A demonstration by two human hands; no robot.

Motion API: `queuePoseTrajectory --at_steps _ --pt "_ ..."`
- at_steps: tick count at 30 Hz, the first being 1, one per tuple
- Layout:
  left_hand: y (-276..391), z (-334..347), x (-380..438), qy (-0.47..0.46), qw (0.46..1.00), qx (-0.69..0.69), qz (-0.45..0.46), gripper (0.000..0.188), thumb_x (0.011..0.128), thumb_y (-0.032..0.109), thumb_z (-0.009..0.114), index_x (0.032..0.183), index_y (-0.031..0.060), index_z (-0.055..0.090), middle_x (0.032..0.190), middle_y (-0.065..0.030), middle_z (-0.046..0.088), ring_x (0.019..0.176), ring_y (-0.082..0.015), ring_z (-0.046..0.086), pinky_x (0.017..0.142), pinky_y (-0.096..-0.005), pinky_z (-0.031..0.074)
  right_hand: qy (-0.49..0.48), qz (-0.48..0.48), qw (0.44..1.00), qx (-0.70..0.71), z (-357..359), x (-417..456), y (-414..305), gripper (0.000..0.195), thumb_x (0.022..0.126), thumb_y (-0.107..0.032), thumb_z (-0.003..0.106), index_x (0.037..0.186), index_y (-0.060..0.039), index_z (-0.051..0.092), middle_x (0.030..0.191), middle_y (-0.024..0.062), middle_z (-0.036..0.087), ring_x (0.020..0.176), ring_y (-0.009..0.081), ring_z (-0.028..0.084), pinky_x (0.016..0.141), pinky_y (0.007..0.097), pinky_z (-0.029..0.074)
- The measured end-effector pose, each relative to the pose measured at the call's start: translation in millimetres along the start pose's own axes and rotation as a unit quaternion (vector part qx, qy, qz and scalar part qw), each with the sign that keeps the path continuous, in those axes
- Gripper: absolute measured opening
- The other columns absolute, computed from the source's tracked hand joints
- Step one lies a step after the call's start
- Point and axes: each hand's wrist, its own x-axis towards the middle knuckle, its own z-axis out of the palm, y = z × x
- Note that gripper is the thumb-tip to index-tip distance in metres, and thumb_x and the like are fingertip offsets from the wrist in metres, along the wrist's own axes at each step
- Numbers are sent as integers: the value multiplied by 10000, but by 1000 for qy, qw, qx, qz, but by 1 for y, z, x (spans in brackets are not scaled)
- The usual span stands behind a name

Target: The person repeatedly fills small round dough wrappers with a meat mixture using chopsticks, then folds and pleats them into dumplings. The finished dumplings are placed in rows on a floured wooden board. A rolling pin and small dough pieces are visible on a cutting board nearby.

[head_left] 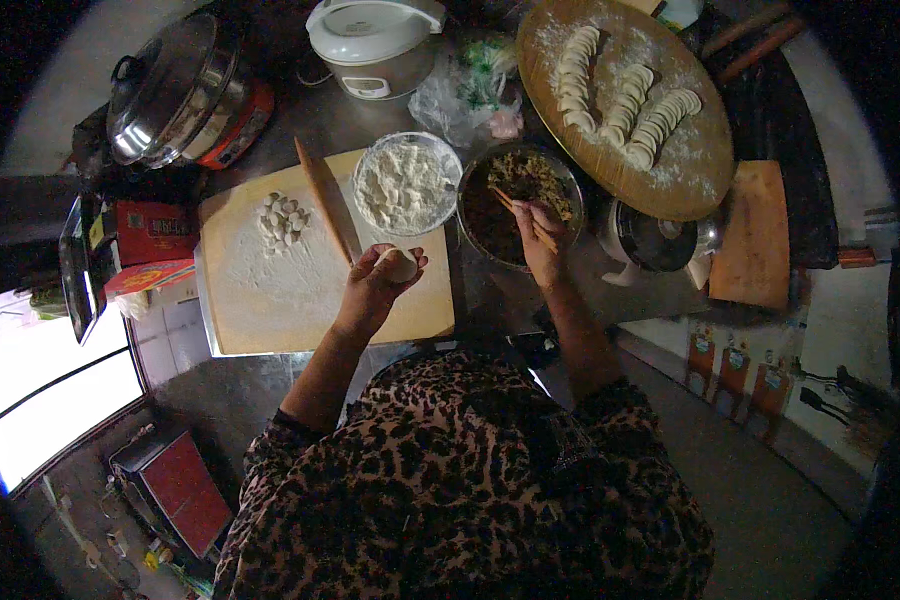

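A round dough wrapper (397, 265) lies cupped in my left hand (375, 279), held over the front right part of a floured wooden board (322, 300). My right hand (541, 238) grips wooden chopsticks (504, 197), whose tips reach into the chopped filling (529, 180) in a metal bowl (461, 206). Just left of that bowl stands a clear bowl of flour (405, 180). On the board rest a wooden rolling pin (322, 199) and a heap of small dough pieces (281, 221). Rows of folded dumplings (634, 112) sit on a round floured tray (690, 180) at the upper right.
A rice cooker (375, 52) and a plastic bag with greens (472, 79) stand at the back. To the left are a lidded steel pot (176, 97) on a red-sided base and a red box (150, 232). A lidded pot (656, 232) sits partly under the tray, beside a wooden board (750, 232).
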Motion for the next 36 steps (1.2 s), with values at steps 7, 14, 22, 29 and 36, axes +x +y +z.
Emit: queuePoseTrajectory --at_steps 7,14,22,29,36 --pt "2 16 8 -42 999 -21 -27 343 931 259 501 1188 32 503 1137 -88 529 1072 -203 509 968 -369 398 -8 -29 995 -92 16 -13 34 204 924 -160 534 978 11 631 952 101 641 827 182 620 700 289 512" --pt "3 22 20 -76 996 -45 -29 373 937 278 485 1231 50 456 1149 -65 517 1096 -183 483 1003 -358 356 36 105 978 178 20 -23 44 328 949 -253 471 1022 43 590 996 141 622 902 239 621 802 359 546" --pt "9 26 47 -37 997 -60 5 343 962 239 419 1231 26 429 1196 -74 516 1153 -217 489 1007 -345 375 64 264 896 352 -25 -26 19 491 948 -423 405 1136 16 522 1156 190 528 1086 316 525 921 413 490" --pt "2 29 75 -103 990 -92 9 422 937 296 468 1253 18 430 1283 -86 483 1207 -233 447 1056 -387 313 80 282 899 325 -60 -27 5 520 953 -438 374 1138 26 518 1146 196 547 1036 304 565 889 377 503" --pt "-12 53 89 -77 963 239 102 342 930 204 467 1211 9 458 1194 -131 532 1133 -261 496 978 -362 397 65 240 928 278 -85 -27 -33 546 967 -440 319 1089 37 554 1131 177 570 1027 295 579 890 350 484"
